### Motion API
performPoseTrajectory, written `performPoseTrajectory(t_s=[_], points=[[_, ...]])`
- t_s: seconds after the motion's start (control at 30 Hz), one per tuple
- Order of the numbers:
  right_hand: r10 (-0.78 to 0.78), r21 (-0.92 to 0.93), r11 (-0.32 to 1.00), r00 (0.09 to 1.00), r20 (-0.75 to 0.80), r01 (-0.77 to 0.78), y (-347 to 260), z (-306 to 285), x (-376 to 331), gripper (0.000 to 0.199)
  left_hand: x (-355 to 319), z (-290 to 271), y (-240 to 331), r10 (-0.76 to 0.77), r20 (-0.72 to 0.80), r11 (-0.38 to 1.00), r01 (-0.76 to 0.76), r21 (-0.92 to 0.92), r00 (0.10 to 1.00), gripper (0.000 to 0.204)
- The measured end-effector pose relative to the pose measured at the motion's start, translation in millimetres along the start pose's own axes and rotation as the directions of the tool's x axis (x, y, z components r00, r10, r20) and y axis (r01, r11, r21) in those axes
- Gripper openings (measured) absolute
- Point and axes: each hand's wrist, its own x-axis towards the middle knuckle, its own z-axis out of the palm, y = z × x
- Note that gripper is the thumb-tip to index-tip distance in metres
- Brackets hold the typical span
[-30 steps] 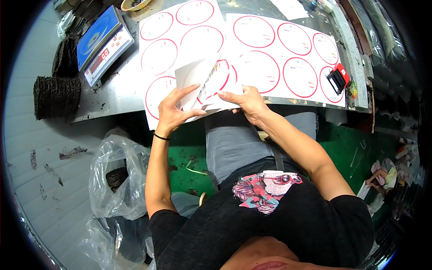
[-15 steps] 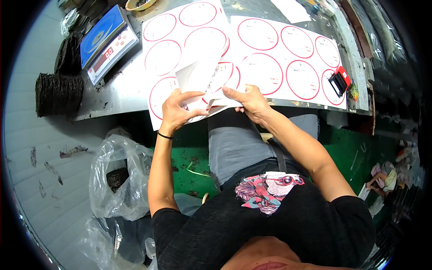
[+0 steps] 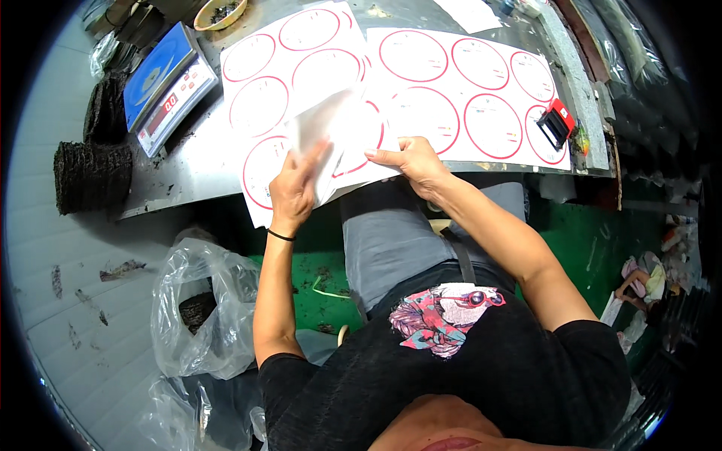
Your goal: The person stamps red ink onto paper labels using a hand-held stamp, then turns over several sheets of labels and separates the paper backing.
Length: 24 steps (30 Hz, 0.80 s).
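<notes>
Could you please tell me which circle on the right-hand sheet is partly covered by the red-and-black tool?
The lower row's far-right circle: the red-and-black tool lies partly over it, clear of the other circles on the right-hand sheet.

A blue-topped scale (image 3: 159,79) stands near a yellow bowl (image 3: 216,25)

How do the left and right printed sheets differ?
The left sheet partly overhangs the table; the right sheet lies on it. The left hand hides part of the left sheet; a red-black device overlaps the right sheet. Both are white with red circles.
</notes>
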Motion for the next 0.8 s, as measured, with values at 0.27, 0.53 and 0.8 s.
performPoseTrajectory(t_s=[0.27,0.53,0.8], points=[[-0.009,-0.098,0.995,1.0,-0.028,0.006,0.6,-0.3,6.8,0.034,12.5,-19.8,19.3,-0.01,0.159,0.997,0.022,-0.07,0.987,0.058],[-0.032,-0.255,0.967,0.995,-0.093,0.007,-11.0,3.7,4.5,0.04,15.2,-7.9,23.3,0.083,0.125,0.993,-0.093,0.072,0.989,0.051],[-0.131,-0.293,0.95,0.99,-0.052,0.11,-5.1,7.8,11.5,0.06,12.1,-13.9,13.5,0.125,0.151,0.984,-0.143,0.111,0.981,0.05]])
